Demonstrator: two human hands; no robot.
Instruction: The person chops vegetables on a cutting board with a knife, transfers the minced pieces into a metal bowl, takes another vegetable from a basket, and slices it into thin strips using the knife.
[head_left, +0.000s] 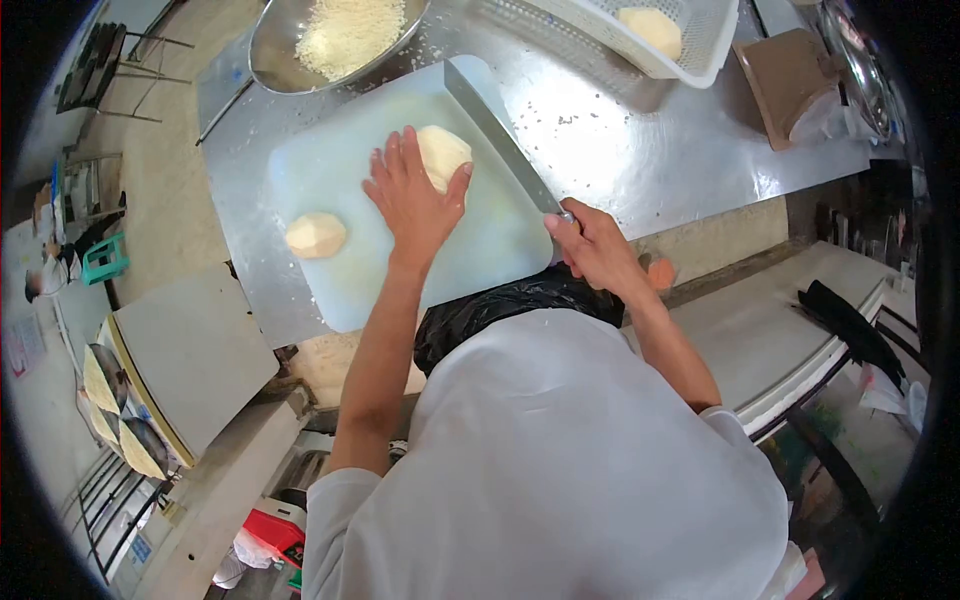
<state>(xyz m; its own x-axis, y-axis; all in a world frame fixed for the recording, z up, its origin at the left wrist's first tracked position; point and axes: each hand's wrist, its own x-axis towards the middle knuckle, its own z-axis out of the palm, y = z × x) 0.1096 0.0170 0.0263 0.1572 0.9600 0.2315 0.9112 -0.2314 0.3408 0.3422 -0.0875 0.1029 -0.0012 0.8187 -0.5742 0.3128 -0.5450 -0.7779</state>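
Note:
My left hand (418, 200) rests over a pale peeled root vegetable (443, 155), steadying it between thumb and fingers on the white cutting board (500, 235). In my right hand (592, 245) is the handle of a long kitchen knife (500, 138). Its broad blade slants across the right side of the board, apart from the vegetable, with the tip near the board's far edge. A second peeled root vegetable (316, 235) lies at the board's left edge. The underside of the held one is hidden.
A metal bowl (270, 55) of finely cut pale pieces (350, 38) stands at the far left. A white plastic basket (700, 60) with another peeled piece (652, 32) sits at the far right. Scraps dot the metal table (630, 150); a black plastic bag (520, 295) hangs at its front.

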